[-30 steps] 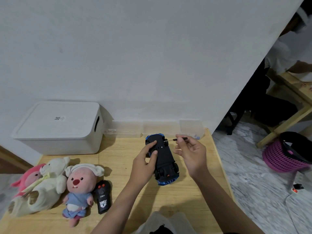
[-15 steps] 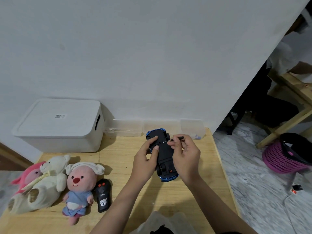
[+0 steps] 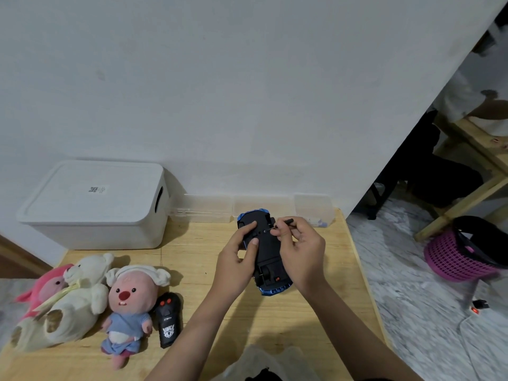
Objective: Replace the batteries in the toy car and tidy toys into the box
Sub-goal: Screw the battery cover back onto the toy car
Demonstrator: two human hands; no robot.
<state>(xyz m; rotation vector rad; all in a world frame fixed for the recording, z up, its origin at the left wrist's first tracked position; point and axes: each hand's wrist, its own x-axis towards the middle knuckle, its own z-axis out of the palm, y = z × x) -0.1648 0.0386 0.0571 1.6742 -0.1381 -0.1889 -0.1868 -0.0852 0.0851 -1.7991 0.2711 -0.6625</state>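
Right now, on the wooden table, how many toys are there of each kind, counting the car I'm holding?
Stuffed toys: 3, the pink one, the cream bear and the pink-faced doll in blue
Toy cars: 1, the blue car, upside down in both hands
Remote controls: 1, the black remote
Total: 5

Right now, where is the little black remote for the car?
The remote lies on the wooden table, left of the arms, right beside the pink-faced plush doll in blue clothes.
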